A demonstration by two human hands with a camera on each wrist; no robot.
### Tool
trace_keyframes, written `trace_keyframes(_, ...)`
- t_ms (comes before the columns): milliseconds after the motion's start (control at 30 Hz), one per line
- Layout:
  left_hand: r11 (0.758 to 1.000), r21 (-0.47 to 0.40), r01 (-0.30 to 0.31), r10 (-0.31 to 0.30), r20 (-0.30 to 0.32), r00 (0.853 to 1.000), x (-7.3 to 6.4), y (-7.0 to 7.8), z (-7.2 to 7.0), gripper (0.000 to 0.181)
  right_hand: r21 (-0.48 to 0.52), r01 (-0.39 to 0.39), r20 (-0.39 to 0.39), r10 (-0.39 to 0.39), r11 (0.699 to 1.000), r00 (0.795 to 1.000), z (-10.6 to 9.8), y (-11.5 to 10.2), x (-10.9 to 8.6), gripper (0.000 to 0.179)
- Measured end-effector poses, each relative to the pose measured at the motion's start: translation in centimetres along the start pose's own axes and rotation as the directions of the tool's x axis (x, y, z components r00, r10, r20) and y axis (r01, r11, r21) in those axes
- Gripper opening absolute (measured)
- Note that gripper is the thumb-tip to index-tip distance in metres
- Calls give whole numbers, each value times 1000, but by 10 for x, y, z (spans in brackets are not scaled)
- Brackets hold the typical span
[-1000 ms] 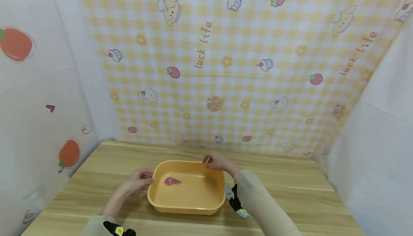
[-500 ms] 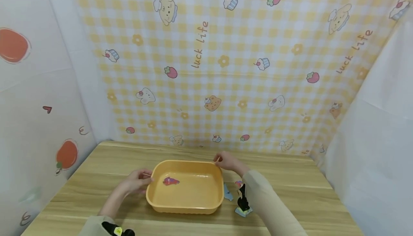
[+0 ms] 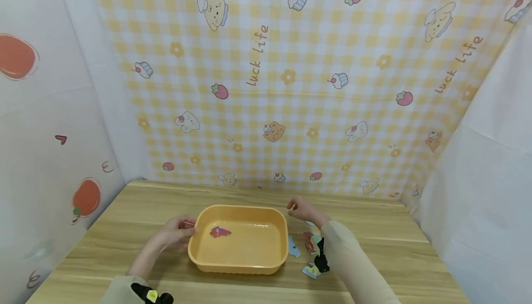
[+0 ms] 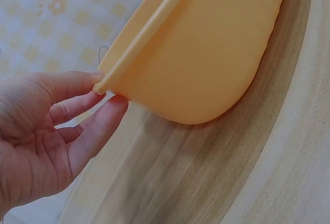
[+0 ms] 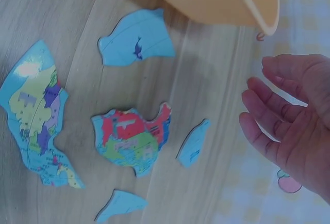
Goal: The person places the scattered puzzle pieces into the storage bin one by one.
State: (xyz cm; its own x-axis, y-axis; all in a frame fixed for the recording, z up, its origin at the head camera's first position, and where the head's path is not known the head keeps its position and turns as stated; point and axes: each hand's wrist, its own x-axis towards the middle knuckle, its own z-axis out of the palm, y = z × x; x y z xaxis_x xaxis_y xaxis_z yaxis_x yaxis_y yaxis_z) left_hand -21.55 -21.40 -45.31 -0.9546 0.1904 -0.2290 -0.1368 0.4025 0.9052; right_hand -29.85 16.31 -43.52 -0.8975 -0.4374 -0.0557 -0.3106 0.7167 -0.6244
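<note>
The left hand (image 3: 176,232) pinches the rim at the left end of the yellow tray (image 3: 253,244) between thumb and fingers. The right hand (image 3: 302,209) is off the rim, just beside the tray's far right corner, its fingers loosely bent and slightly parted.

The tray stands near the middle of the wooden table (image 3: 382,244), between its left and right edges. A strip of wood lies between the far rim and the table's back edge, where the checked cloth (image 3: 270,63) rises. Wider stretches of wood run out to the left edge and the right edge, each bordered by white sheeting (image 3: 486,179).

A red-and-purple piece (image 3: 220,232) lies inside the tray, toward its left end. Map pieces take up the table to the tray's right: the whale piece (image 5: 139,43) just beside the wall, then the red-and-green piece (image 5: 129,139), the yellow-and-purple piece (image 5: 36,110) and a small blue piece (image 5: 121,204). The narrow blue piece (image 5: 193,143) is nearest the right hand. The right sleeve (image 3: 357,267) passes beside this group, its black strap (image 3: 321,258) hiding part of it.
</note>
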Motion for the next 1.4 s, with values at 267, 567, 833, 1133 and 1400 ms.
trace_keyframes(267,1000,5,15,-14,-12,1000,-1,-2,0,41,-34,81,14,-81,996,997,45,154,75,28)
trace_keyframes(567,1000,1,13,-13,-9,1000,-1,-3,-2,41,-45,-163,-31,162,986,986,6,33,-1,23)
trace_keyframes(833,1000,-25,-3,3,15,1000,0,-3,-1,43,-21,-236,-77,234,972,969,-3,29,-17,26)
trace_keyframes(1133,999,-40,6,-6,10,1000,1,-3,2,44,-32,-247,-150,239,969,959,1,42,-25,38)
trace_keyframes(1400,999,-32,7,-7,22,1000,1,-3,-1,45,-48,-168,-229,153,985,961,42,175,31,42)
